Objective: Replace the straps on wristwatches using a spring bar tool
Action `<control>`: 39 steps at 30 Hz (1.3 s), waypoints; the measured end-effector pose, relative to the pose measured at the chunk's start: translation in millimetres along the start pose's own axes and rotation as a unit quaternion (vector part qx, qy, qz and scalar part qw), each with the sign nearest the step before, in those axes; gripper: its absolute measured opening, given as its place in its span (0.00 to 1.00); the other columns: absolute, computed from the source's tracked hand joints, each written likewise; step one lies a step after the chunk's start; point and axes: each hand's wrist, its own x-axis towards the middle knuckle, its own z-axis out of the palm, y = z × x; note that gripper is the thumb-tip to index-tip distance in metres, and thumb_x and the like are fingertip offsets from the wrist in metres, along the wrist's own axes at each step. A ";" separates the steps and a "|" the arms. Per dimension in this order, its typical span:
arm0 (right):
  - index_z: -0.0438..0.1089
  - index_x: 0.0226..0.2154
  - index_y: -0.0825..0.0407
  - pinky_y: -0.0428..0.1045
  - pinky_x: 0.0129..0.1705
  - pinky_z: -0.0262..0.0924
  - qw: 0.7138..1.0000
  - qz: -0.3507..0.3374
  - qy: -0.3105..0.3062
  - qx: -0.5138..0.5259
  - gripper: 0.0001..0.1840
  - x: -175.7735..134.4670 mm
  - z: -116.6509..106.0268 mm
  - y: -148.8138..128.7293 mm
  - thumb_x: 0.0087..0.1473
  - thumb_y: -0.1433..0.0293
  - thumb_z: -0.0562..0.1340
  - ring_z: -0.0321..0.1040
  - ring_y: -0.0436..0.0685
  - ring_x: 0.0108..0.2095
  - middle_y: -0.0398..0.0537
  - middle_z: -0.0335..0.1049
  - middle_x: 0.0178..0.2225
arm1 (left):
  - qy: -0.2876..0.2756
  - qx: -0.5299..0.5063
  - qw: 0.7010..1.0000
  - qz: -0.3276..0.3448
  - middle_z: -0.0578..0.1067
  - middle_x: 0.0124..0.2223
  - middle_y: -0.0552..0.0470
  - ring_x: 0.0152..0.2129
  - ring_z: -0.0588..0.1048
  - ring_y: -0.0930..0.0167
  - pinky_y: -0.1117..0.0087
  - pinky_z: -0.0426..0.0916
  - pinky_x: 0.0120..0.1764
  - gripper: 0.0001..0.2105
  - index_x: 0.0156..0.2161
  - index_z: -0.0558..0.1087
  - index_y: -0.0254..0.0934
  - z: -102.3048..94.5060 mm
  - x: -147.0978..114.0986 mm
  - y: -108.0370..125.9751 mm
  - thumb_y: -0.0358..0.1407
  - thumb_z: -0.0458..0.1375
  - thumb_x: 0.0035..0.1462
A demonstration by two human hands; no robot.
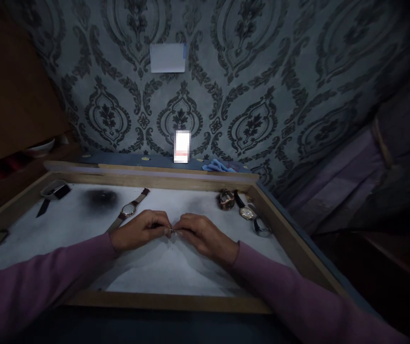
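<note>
A shallow rectangular tray with a pale wooden rim (179, 302) and a white, dark-smudged floor (147, 282) carries watches. Toward its left lies a round silver-faced watch on a brownish strap (129, 210); near the right wall sit a chunky dark bronze-toned watch (226, 199), a round gold-cased watch on a black strap (247, 213) and a dark-strapped watch (262, 227).

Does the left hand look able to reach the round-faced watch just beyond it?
Likely yes: the watch lies face up close by the left hand, nothing visibly between. But its fingers pinch a small thing along with the right hand, so may need freeing first.
</note>
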 end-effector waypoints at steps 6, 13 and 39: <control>0.74 0.35 0.55 0.48 0.36 0.63 1.000 0.001 0.004 0.011 0.09 0.4 -0.2 0.5 0.58 0.78 0.57 0.69 0.54 0.32 0.49 0.72 0.30 | -0.002 -0.017 1.000 -0.011 0.72 0.33 0.51 0.33 0.71 0.71 0.70 0.66 0.39 0.10 0.31 0.74 0.34 0.2 0.2 1.8 0.36 0.54 0.61; 0.73 0.36 0.55 0.48 0.36 0.63 1.000 -0.003 0.002 0.011 0.09 -0.1 0.4 1.7 0.59 0.78 0.57 0.69 0.54 0.31 0.49 0.73 0.31 | -0.002 -0.014 1.000 -0.010 0.72 0.33 0.51 0.32 0.71 0.71 0.71 0.65 0.37 0.10 0.31 0.74 0.34 -0.4 -0.4 2.9 0.36 0.54 0.61; 0.73 0.35 0.55 0.48 0.36 0.62 0.999 -0.026 0.047 0.004 0.11 -1.3 5.2 -0.5 0.62 0.74 0.54 0.67 0.54 0.32 0.50 0.71 0.30 | 0.014 0.078 0.996 0.031 0.71 0.33 0.51 0.31 0.71 0.71 0.70 0.65 0.37 0.10 0.31 0.73 0.35 -0.8 -1.7 7.4 0.32 0.52 0.62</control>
